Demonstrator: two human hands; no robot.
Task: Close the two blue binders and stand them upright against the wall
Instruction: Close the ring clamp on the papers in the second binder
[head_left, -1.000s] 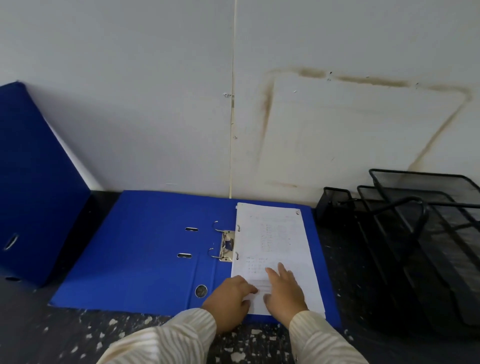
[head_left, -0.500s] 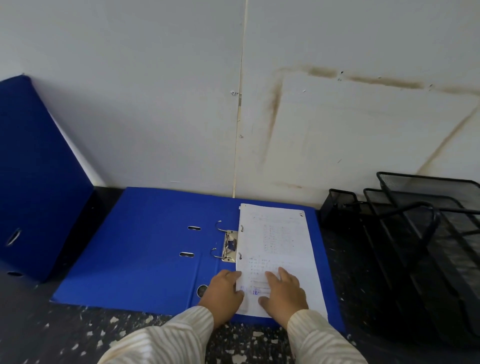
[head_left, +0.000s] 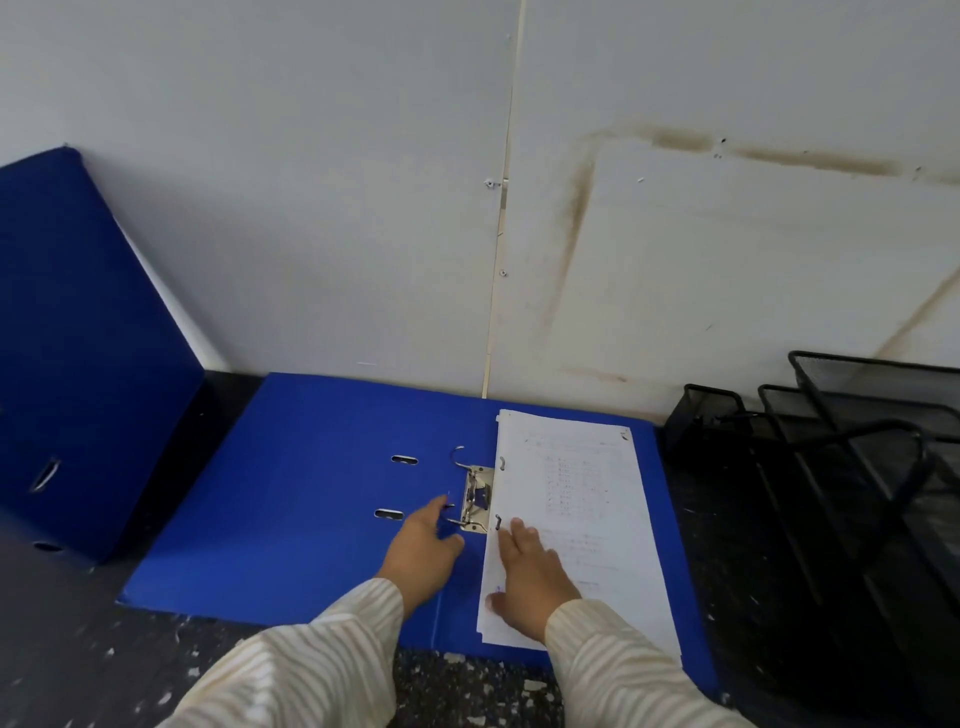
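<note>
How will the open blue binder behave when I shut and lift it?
The open binder probably has stiff covers: they lie flat. The paper stack looks thin, so likely light. Its rings stand open, so sheets might slip off when tilted.

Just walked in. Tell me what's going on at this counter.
A person is working on the open blue binder lying flat by the wall. Their left hand reaches to the ring mechanism with fingers extended, while the right hand rests flat on the filed paper. The second blue binder is closed and leans against the wall on the left.
</note>
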